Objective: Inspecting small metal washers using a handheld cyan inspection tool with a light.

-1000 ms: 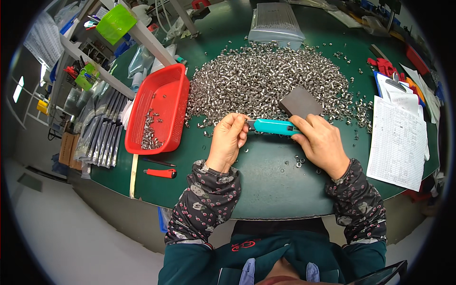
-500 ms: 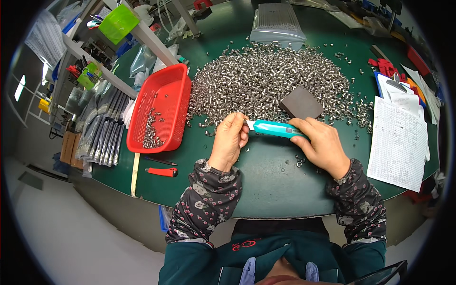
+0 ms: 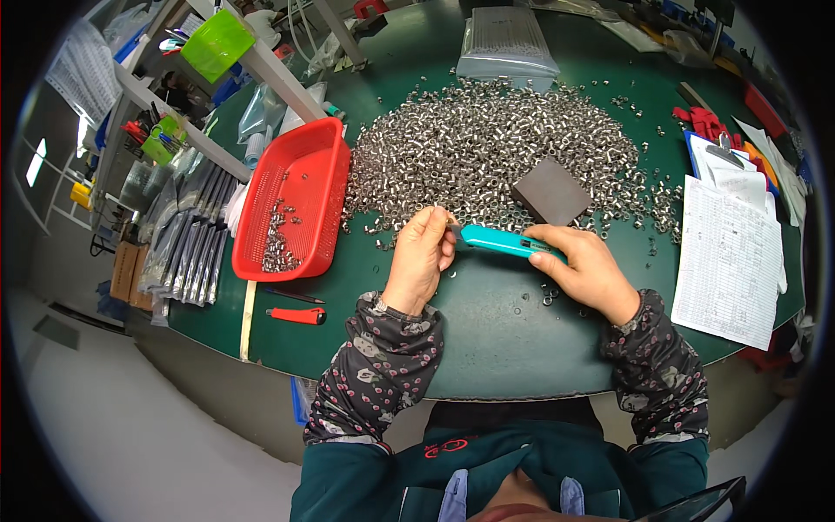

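The teal tool [image 3: 504, 242] has been kept gripped in the closed right hand [image 3: 584, 271]; the left hand [image 3: 422, 252], pinched shut at its tip, has barely shifted beside the metal pieces [image 3: 487, 148].

Dark green round-edged worktable [image 3: 487, 339] beneath hands. Metal shelving rack [image 3: 174, 104] far left of hands. Pale grey floor [image 3: 130, 435] lower left. Bright window [image 3: 36, 161] far left.

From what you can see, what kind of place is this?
Probably a small factory workbench for sorting parts: a big heap of small metal pieces on a green table, a red tray holding some, and paper forms.
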Demonstrator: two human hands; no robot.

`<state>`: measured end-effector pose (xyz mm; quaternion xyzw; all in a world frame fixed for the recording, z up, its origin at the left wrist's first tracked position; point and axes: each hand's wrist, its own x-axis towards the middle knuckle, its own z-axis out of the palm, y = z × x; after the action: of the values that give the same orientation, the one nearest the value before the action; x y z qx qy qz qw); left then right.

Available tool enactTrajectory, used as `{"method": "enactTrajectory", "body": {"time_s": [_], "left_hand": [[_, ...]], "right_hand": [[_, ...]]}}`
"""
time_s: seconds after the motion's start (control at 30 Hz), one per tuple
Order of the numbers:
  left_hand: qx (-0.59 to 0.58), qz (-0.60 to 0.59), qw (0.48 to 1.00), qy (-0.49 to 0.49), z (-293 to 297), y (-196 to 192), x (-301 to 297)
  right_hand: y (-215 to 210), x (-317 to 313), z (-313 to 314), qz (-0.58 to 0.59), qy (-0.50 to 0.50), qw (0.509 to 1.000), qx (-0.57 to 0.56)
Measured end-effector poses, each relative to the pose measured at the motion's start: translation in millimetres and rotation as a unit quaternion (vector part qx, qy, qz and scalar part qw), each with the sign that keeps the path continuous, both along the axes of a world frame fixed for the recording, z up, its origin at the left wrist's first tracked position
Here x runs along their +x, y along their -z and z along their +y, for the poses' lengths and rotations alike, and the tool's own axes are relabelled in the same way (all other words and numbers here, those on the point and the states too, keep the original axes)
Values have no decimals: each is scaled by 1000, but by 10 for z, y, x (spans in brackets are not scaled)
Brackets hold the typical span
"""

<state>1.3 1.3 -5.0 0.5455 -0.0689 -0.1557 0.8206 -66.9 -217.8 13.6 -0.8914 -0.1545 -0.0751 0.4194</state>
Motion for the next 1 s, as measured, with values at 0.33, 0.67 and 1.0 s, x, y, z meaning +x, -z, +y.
{"method": "enactTrajectory", "body": {"time_s": [0.33, 0.67, 1.0], "left_hand": [[83, 17, 996, -25, -8, -61, -17], [59, 64, 996, 18, 53, -91, 26], [47, 109, 988, 97, 124, -132, 42]], "right_hand": [[-26, -26, 11, -4, 16, 999, -44], [-66, -31, 14, -36, 19, 996, -76], [-89, -26, -3, -95, 28, 989, -109]]}}
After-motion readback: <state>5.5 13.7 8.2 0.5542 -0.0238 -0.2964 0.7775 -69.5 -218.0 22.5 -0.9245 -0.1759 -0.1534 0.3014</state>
